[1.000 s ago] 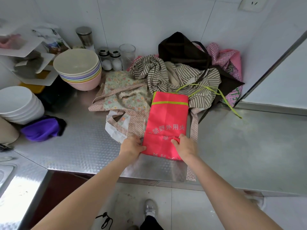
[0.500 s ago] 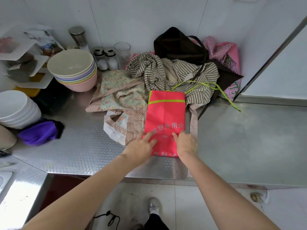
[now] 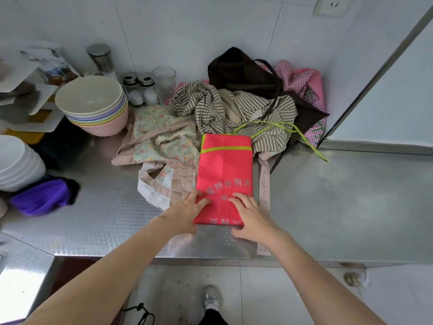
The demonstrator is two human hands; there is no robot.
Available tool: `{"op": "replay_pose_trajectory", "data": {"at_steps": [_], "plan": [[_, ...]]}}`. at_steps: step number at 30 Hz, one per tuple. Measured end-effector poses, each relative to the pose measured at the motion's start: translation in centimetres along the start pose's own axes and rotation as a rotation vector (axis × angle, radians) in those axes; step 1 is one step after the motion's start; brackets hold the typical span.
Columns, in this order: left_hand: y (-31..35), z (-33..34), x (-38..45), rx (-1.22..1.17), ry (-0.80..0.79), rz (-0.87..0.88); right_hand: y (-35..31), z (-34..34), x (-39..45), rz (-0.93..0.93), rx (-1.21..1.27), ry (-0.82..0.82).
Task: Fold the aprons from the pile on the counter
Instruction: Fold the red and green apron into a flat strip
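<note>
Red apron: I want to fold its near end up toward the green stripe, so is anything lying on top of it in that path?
Only the hands themselves. The left hand and right hand lie on the near end of the red apron; the rest of its top face up to the green stripe shows bare.

Red apron (image 3: pixel 225 174), folded into a narrow rectangle, lies near the front edge of the steel counter (image 3: pixel 339 207). Left hand (image 3: pixel 185 212) rests on its near left corner, fingers fairly straight. Right hand (image 3: pixel 250 214) lies flat on its near right corner. Behind it: floral apron (image 3: pixel 161 137), striped apron (image 3: pixel 210 106), dark apron (image 3: pixel 241 69), pink checked apron (image 3: pixel 302 83) heaped toward the back wall. Stacked bowls (image 3: pixel 93 104) at back left; purple cloth (image 3: pixel 42 198) at left edge.
</note>
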State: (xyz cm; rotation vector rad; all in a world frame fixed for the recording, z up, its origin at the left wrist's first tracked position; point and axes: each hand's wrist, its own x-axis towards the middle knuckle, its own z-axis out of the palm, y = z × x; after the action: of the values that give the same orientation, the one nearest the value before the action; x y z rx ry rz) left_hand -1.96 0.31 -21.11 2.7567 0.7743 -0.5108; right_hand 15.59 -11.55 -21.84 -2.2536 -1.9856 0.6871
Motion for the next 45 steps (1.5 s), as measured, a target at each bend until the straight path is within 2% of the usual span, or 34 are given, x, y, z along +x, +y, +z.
{"op": "replay_pose_trajectory", "data": {"at_steps": [3,5,10,13,14,16,18,23,27,33,37,40,43,45], "plan": [[-0.5,-0.2,0.2,-0.071,-0.017,-0.044,0.5,0.4,-0.1,0.037,0.043,0.09],[-0.8,-0.2,0.3,-0.161,0.004,-0.081,1.0,0.2,0.4,0.098,0.203,0.13],[-1.0,-0.5,0.7,-0.66,0.262,-0.33,2.5,-1.9,1.0,0.312,0.691,0.207],[-0.9,-0.4,1.0,-0.979,0.323,-0.521,2.4,-2.2,1.5,0.417,0.911,0.2],[-0.7,-0.4,1.0,-1.027,0.344,-0.556,2.4,-2.0,1.9,0.444,0.903,0.22],[0.0,-0.5,1.2,-0.944,0.364,-0.588,2.2,-1.7,2.8,0.501,0.753,0.25],[0.6,-0.5,1.3,-0.873,0.36,-0.591,2.0,-1.8,3.5,0.565,0.614,0.228],[1.1,-0.1,1.4,-0.801,0.373,-0.611,1.8,-2.1,4.2,0.65,0.47,0.194],[0.6,0.2,1.9,-0.851,0.367,-0.611,1.8,-1.8,4.3,0.71,0.445,0.237],[0.0,0.1,2.0,-0.976,0.371,-0.568,2.2,-1.8,4.2,0.736,0.456,0.211],[0.7,-0.1,2.1,-0.843,0.39,-0.564,1.8,-1.8,4.6,0.78,0.404,0.216],[1.0,-0.9,2.3,-0.707,0.377,-0.539,1.5,-2.1,4.2,0.811,0.425,0.291],[0.6,-1.5,2.8,-0.582,0.295,-0.493,0.7,-2.3,3.4,0.707,0.282,0.338],[0.5,-1.9,3.0,-0.535,0.231,-0.487,0.3,-2.3,2.8,0.447,-0.006,0.395]]}}
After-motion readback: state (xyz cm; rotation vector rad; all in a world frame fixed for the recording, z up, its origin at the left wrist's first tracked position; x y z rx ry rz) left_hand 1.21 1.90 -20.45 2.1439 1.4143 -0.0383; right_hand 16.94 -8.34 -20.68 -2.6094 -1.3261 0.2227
